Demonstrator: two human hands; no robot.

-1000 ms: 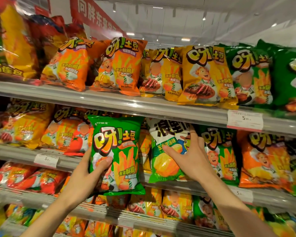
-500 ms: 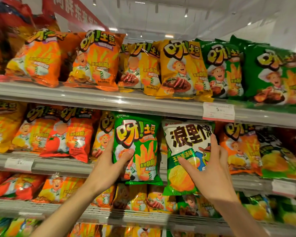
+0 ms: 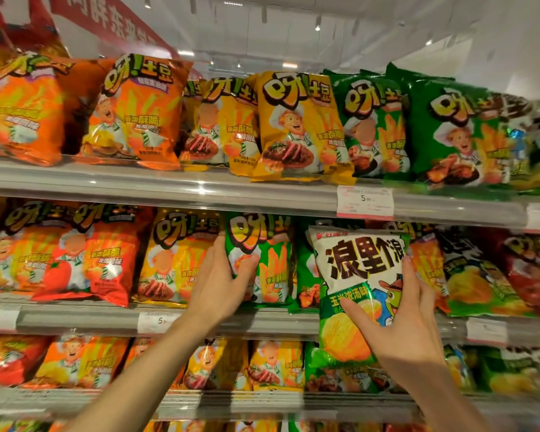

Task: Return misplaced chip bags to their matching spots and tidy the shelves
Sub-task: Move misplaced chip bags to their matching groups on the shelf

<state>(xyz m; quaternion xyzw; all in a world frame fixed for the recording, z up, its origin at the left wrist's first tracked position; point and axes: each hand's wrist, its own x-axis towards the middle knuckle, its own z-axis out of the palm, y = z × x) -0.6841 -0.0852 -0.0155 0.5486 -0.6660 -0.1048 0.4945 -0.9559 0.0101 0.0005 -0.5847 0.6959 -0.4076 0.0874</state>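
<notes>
Right now both of your hands are full: your left hand [image 3: 222, 285] curls its thumb and fingers round the left edge of a glossy green chip bag with yellow-and-black lettering [image 3: 259, 260], and your right hand [image 3: 399, 319] cradles a white-and-green crinkled chip bag with bold black characters [image 3: 353, 291] from below and along its right edge. Take the white price tag [image 3: 364, 201] on the upper shelf rail as your landmark. The green bag sits below and to the left of that tag, upright on the middle shelf [image 3: 231, 319] and touching a yellow-orange bag [image 3: 175, 254] on its left. The white-and-green bag hangs almost straight below the tag, out in front of the middle row, its bottom dropping past the shelf edge. As I judge it, the green bag is going in next to the other green ones behind it, so push it straight back, keep it upright and square its face to the front before you let go. The white-and-green bag looks to match the similar bags below and right of the tag; carry it that way without squeezing the chips.
</notes>
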